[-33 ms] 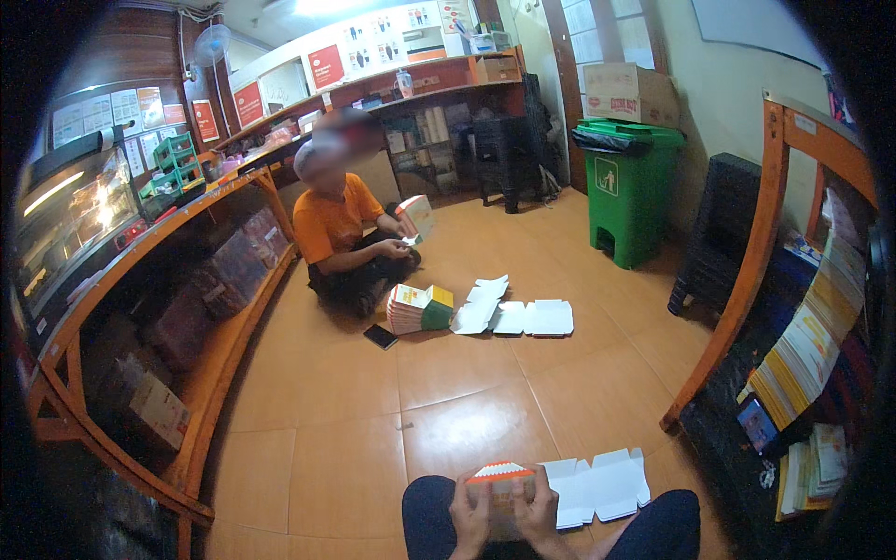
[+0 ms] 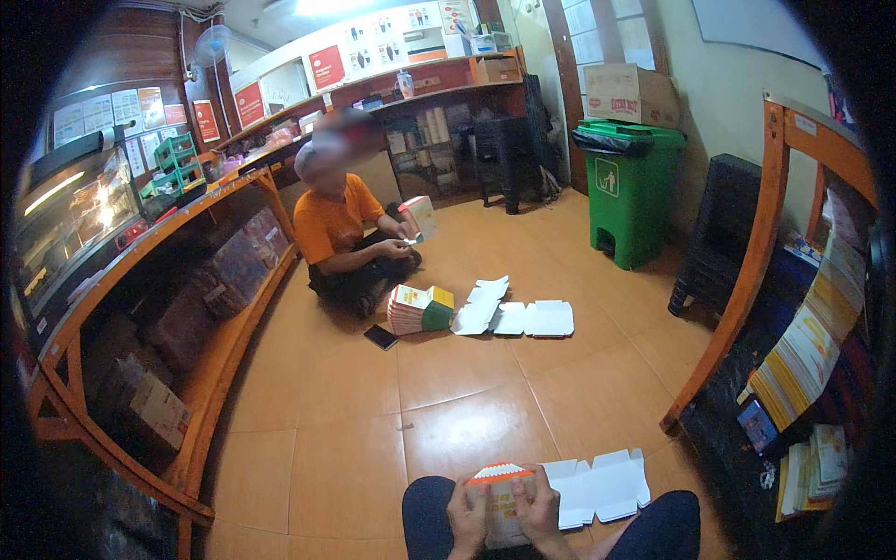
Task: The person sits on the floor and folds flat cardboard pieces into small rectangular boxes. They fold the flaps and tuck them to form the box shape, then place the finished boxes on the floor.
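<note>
At the bottom centre, between my knees, I hold a stack of nested food cartons (image 2: 505, 513) with orange rims and a white zigzag of edges on top. My left hand (image 2: 468, 515) grips its left side and my right hand (image 2: 539, 511) its right side, with both thumbs on the printed near face. The other fingers are partly hidden behind the stack. Just right of my right hand, flat white unfolded carton blanks (image 2: 597, 487) lie on the floor by my right knee.
A person in an orange shirt (image 2: 338, 224) sits ahead, holding a carton (image 2: 420, 217). Beside them are a carton stack (image 2: 420, 310), a phone (image 2: 380, 336) and white blanks (image 2: 527, 318). A green bin (image 2: 627, 191) stands far right; wooden shelves (image 2: 224, 373) flank the left.
The carton stack in my hands has tilted slightly, so its printed near face shows brighter. The other person's carton has shifted a little.
</note>
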A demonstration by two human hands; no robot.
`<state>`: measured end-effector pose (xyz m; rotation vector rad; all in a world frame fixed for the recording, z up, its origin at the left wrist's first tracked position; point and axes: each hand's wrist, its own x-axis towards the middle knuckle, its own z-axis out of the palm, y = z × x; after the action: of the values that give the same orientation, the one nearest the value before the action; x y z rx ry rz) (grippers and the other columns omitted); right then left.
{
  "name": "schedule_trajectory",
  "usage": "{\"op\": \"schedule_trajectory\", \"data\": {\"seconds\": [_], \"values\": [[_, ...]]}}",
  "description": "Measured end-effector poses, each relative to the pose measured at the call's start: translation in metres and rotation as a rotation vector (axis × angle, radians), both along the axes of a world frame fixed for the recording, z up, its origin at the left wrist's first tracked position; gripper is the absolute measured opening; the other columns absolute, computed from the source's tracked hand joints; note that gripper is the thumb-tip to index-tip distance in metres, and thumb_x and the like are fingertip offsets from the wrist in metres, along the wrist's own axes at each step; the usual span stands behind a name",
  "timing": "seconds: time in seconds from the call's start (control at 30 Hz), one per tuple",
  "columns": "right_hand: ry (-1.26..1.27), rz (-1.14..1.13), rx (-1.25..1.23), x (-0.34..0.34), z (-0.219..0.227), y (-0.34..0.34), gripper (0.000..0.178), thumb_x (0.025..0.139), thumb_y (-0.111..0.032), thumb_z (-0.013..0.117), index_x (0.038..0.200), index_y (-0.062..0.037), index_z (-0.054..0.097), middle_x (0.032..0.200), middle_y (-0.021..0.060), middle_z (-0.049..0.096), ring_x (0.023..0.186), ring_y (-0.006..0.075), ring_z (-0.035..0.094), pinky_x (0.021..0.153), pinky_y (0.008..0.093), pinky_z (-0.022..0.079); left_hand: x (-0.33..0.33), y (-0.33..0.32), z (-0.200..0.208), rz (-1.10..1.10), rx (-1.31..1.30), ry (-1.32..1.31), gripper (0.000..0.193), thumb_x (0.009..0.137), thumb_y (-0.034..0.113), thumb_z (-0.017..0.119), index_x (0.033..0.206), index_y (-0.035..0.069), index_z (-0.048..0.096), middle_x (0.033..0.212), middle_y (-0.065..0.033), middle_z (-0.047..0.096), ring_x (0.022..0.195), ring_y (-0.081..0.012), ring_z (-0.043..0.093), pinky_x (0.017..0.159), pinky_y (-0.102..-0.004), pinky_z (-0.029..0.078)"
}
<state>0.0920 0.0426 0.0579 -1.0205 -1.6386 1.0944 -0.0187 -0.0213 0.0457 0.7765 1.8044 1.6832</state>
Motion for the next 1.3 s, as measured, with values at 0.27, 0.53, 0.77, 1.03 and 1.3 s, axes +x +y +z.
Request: {"op": "schedule_trajectory", "data": {"seconds": [0.27, 0.53, 0.77, 1.03, 1.3], "values": [[-0.077, 0.288, -0.130, 0.023, 0.010, 0.019, 0.022, 0.094, -0.022, 0.069, 0.109, -0.0056, 0.069, 0.084, 0.0123, 0.073, 0.074, 0.0167, 0.070, 0.066, 0.0336, 0.054, -0.027, -0.016, -0.016, -0.163, 0.077, -0.124, 0.024, 0.089, -0.002, 0.068, 0.113, 0.000, 0.068, 0.102, -0.0053, 0.072, 0.093, -0.0125, 0.066, 0.083, -0.0286, 0.053], [-0.063, 0.417, -0.187, 0.017, 0.021, 0.003, 0.028, 0.096, -0.017, 0.065, 0.120, -0.0037, 0.064, 0.086, 0.0171, 0.074, 0.074, 0.0187, 0.072, 0.066, 0.0342, 0.055, -0.041, -0.001, 0.005, 0.228, 0.446, -0.370, 0.030, 0.091, -0.007, 0.060, 0.121, -0.001, 0.060, 0.103, -0.0170, 0.072, 0.093, -0.0235, 0.071, 0.083, -0.0359, 0.059], [0.103, 0.128, -0.117, 0.028, 0.014, 0.017, 0.023, 0.097, -0.015, 0.063, 0.114, 0.0009, 0.064, 0.088, 0.0165, 0.074, 0.079, 0.0155, 0.071, 0.068, 0.0316, 0.055, -0.019, -0.005, 0.014, -0.094, 0.143, -0.152, 0.063, 0.096, 0.004, 0.064, 0.149, 0.003, 0.030, 0.119, -0.0202, 0.067, 0.104, -0.0220, 0.067, 0.087, -0.0348, 0.057], [0.361, 0.119, -0.244, 0.057, 0.023, 0.039, 0.021, 0.093, -0.005, 0.064, 0.114, -0.0003, 0.065, 0.097, 0.0102, 0.073, 0.086, 0.0121, 0.066, 0.075, 0.0271, 0.053, -0.001, -0.012, -0.002, -0.399, 0.208, -0.189, 0.024, 0.091, 0.009, 0.071, 0.112, -0.003, 0.069, 0.109, -0.0111, 0.071, 0.100, -0.0193, 0.067, 0.088, -0.0354, 0.055], [0.219, 0.477, -0.041, 0.051, 0.009, 0.040, 0.038, 0.075, -0.008, 0.084, 0.109, -0.0070, 0.069, 0.106, 0.0072, 0.066, 0.096, 0.0143, 0.063, 0.082, 0.0284, 0.051, -0.028, -0.009, 0.008, -0.281, 0.174, -0.226, 0.025, 0.087, 0.005, 0.074, 0.111, 0.001, 0.071, 0.109, -0.0126, 0.071, 0.100, -0.0212, 0.070, 0.090, -0.0354, 0.056]]}}
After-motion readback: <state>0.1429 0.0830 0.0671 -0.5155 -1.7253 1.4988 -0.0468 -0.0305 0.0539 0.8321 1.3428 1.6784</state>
